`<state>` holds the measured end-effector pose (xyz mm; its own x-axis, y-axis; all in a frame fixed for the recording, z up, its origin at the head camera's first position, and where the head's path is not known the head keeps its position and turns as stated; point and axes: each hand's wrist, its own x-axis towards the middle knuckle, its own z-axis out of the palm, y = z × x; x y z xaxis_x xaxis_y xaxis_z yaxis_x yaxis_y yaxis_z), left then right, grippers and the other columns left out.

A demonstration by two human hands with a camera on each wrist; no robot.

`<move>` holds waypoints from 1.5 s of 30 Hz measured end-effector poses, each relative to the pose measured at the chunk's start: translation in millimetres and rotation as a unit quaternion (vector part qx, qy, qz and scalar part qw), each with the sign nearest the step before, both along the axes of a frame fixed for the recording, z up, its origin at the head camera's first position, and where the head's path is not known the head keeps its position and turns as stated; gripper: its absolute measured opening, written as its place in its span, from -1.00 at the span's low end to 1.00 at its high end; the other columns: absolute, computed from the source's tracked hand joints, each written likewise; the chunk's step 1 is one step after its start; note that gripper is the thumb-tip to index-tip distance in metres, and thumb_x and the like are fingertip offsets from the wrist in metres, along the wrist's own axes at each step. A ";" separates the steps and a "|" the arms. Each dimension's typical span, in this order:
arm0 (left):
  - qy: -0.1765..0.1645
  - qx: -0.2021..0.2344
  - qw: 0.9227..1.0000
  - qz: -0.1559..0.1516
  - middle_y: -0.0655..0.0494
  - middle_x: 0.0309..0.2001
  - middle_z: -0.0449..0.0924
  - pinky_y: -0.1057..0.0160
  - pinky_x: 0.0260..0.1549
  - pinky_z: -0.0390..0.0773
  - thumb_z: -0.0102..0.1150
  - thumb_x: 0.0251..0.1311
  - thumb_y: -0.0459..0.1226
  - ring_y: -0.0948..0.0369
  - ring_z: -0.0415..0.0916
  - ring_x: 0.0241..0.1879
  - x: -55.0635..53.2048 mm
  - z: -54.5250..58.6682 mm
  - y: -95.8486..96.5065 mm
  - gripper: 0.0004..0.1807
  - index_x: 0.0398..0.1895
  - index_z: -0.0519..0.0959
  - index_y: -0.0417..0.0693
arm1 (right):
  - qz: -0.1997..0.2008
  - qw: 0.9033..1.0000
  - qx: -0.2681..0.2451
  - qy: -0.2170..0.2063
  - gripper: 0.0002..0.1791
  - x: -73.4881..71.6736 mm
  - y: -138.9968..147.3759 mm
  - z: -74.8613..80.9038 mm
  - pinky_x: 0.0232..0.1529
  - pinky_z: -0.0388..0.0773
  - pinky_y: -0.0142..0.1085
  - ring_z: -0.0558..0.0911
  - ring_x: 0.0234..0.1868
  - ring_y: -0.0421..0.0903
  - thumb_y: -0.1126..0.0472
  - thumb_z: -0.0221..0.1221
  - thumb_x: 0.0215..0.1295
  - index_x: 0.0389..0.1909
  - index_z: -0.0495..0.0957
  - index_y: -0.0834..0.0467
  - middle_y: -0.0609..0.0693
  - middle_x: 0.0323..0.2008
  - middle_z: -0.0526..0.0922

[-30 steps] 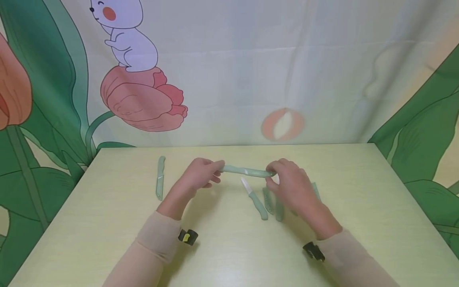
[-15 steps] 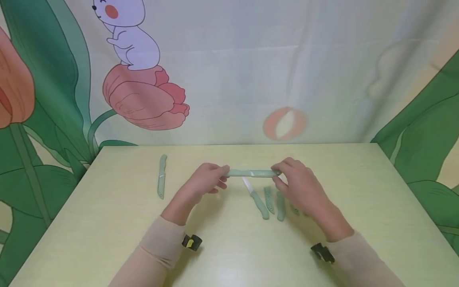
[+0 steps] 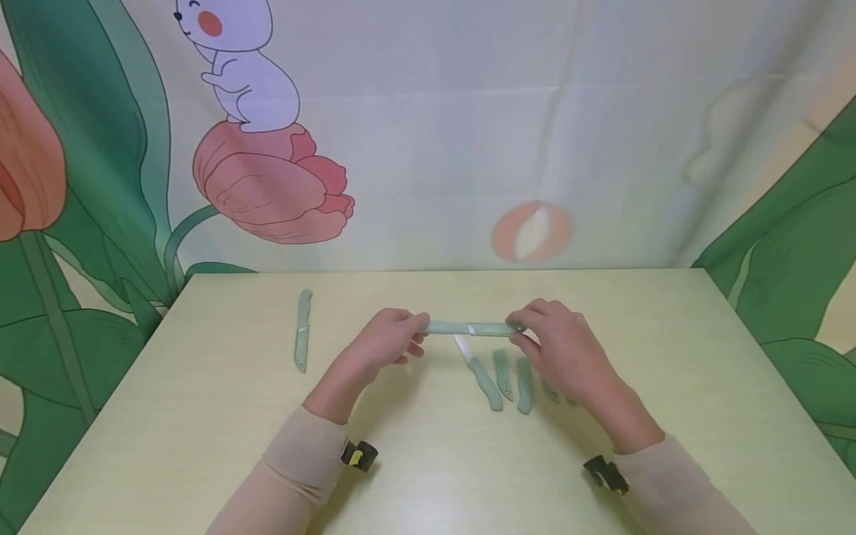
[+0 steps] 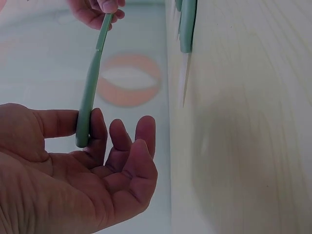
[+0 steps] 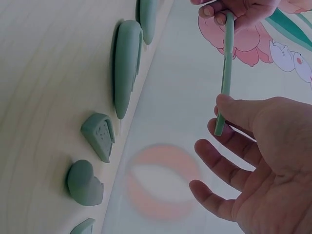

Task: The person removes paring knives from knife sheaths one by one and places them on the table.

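Note:
A pale green knife (image 3: 446, 328), its blade in a matching sheath (image 3: 493, 329), is held level above the table. A thin white strip shows between handle and sheath. My left hand (image 3: 389, 336) pinches the handle's end between thumb and index finger, other fingers loosely bent. At the sheath's tip, my right hand (image 3: 560, 345) pinches with thumb and index finger. Below lies a bare knife (image 3: 485, 383) with a white blade, partly behind the held one. Beside it are a loose sheath (image 3: 503, 375) and another green handle (image 3: 524, 386); its far end is hidden.
At the table's left lies another sheathed knife (image 3: 303, 331). Further green pieces (image 3: 550, 392) are partly covered by my right hand. A printed curtain (image 3: 428, 148) hangs behind the table's (image 3: 428, 475) back edge.
Both hands and the sheathed knife have shifted slightly right and lower in view. The knife has gone from a slight tilt to level. Both pinches stay as they were.

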<state>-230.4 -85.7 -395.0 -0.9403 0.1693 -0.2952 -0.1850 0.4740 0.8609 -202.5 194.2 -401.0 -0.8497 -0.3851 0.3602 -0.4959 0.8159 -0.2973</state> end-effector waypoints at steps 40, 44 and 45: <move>0.384 -0.335 0.850 -0.134 0.01 0.09 0.58 0.06 -0.05 0.60 0.43 0.38 -0.13 0.00 0.53 0.04 17.4 4.1 21.8 -0.54 0.24 0.63 -0.10 | 0.014 1.000 -0.001 0.015 -0.75 -2.2 2.2 -3.9 -0.21 0.59 0.07 0.65 -0.12 0.10 0.27 0.49 0.29 -0.03 0.77 0.10 -0.01 -0.08 0.77; 0.399 -0.360 0.830 -0.147 0.02 0.11 0.59 0.06 -0.04 0.60 0.47 0.34 -0.13 0.01 0.52 0.05 18.8 3.5 24.6 -0.51 0.26 0.63 -0.08 | 0.015 1.000 0.000 0.015 -0.75 -2.5 1.8 -3.4 -0.19 0.61 0.08 0.66 -0.12 0.11 0.28 0.49 0.28 -0.03 0.77 0.10 0.01 -0.08 0.77; 0.403 -0.367 0.825 -0.149 0.02 0.11 0.59 0.06 -0.04 0.60 0.48 0.34 -0.12 0.01 0.52 0.06 19.1 3.1 25.1 -0.51 0.27 0.63 -0.07 | 0.015 1.000 0.001 0.015 -0.75 -2.5 1.7 -3.3 -0.19 0.61 0.08 0.66 -0.11 0.11 0.28 0.49 0.28 -0.03 0.77 0.11 0.01 -0.08 0.77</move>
<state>-211.3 -60.6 -391.9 -0.8303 0.4822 0.2793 0.5264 0.8432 0.1091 -205.1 195.9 -404.3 -0.8273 -0.4102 0.3840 -0.5279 0.8015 -0.2811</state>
